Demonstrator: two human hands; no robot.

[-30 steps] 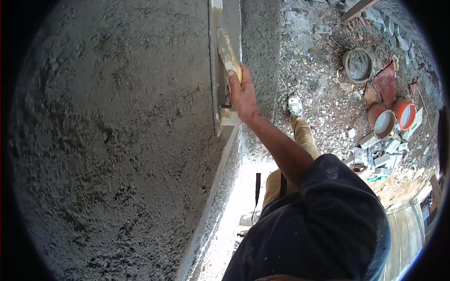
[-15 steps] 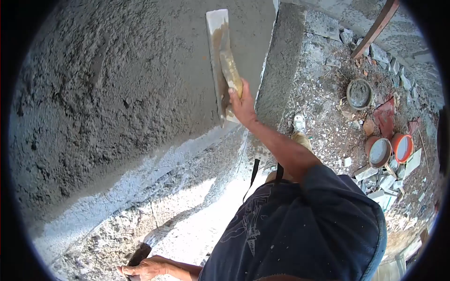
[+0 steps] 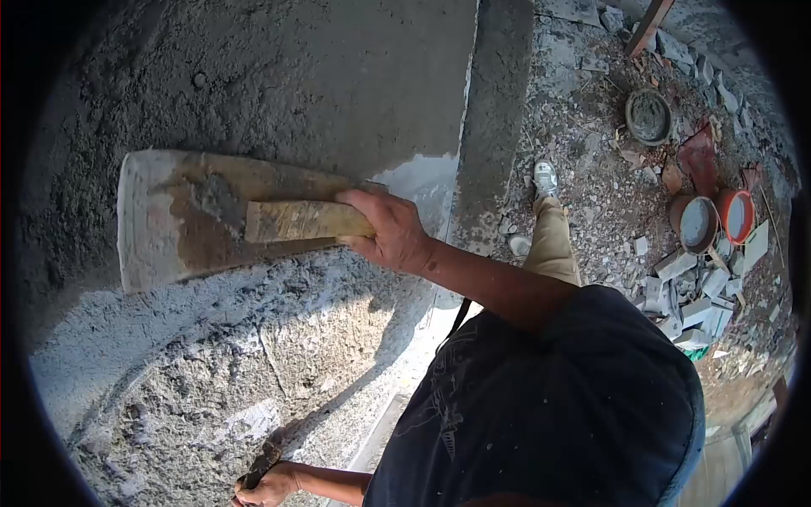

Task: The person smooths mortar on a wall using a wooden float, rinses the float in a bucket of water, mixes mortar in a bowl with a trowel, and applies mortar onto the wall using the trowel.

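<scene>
My right hand is wrapped round the handle of a long plastering float, its back smeared with wet mortar. The float lies across the lower edge of the fresh grey plaster on the wall, its broad end to the left. Low in the picture, my left hand is closed on a small dark, mortar-coated tool, apparently a trowel. Its blade is partly hidden by shade and the angle. Rough, uncoated wall shows beside it.
Rubble covers the ground at right. A round basin of mortar, a brown bucket and an orange bucket stand there near broken blocks. A wooden post leans at the top right. My shoe is on the debris.
My right hand has brought the float down and left, turning it from upright to nearly sideways. My left hand has shifted slightly right with the trowel. A pale patch now shows beside the right wrist.
</scene>
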